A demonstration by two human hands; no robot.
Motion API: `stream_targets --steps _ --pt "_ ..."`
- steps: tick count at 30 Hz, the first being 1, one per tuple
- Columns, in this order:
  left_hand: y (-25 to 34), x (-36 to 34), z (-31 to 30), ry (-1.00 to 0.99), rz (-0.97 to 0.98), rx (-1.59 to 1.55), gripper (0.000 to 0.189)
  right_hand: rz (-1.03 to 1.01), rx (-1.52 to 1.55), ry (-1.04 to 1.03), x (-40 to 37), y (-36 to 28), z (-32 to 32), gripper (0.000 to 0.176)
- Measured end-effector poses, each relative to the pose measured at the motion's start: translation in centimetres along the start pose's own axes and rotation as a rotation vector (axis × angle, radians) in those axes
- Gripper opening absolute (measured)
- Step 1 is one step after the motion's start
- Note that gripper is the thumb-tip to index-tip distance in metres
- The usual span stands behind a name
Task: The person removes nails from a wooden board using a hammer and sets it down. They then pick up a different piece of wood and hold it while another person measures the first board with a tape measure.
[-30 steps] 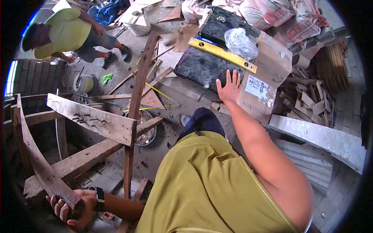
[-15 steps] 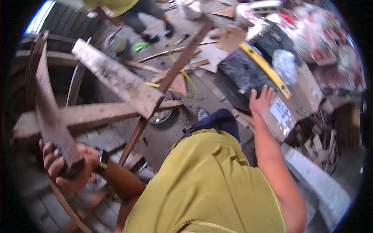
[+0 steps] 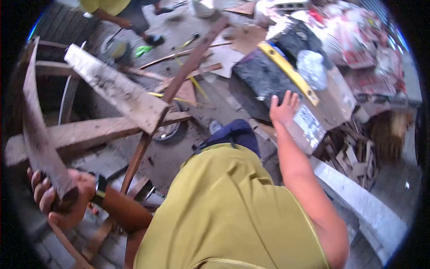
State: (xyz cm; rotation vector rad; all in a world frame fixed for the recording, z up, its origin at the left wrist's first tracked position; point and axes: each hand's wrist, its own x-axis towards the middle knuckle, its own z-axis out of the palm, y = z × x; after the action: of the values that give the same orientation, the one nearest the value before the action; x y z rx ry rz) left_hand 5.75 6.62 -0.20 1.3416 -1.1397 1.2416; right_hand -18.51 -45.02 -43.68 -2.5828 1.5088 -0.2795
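My left hand is wrapped round the lower end of a wooden plank, which stands up at the left and looks curved in this view. A pale, dirt-spotted board slants just beyond it, over a thick wooden beam. On the right, my right hand has its fingers spread and holds nothing. It overlaps the near edge of a dusty black slab-like piece, close to a yellow spirit level and a white printed label on the cardboard.
A long reddish-brown wooden strip crosses the middle diagonally. Wood scraps are heaped at right, below red-and-white sacks. A bucket and green item lie near another person. A round container sits near my feet.
My view has swung a little to the right, so the scene sits further left. My left hand keeps the plank and my right hand stays spread. The other person's arm shows more now.
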Motion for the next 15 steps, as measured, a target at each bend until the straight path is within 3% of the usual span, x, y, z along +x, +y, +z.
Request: stream_targets --steps 6,12,15 --pt "-0.7 0.1 0.6 0.072 0.071 0.032 0.041 0.038 0.029 0.004 -0.1 -0.1 0.4 0.080" --pt "-1.2 0.4 -0.2 -0.039 0.100 0.065 0.044 0.058 0.045 -0.035 -0.3 -0.2 -0.1 0.079" --pt "-1.7 -0.1 -1.0 0.039 0.055 0.043 0.043 0.078 0.057 -0.077 -0.3 -0.5 -0.7 0.080"
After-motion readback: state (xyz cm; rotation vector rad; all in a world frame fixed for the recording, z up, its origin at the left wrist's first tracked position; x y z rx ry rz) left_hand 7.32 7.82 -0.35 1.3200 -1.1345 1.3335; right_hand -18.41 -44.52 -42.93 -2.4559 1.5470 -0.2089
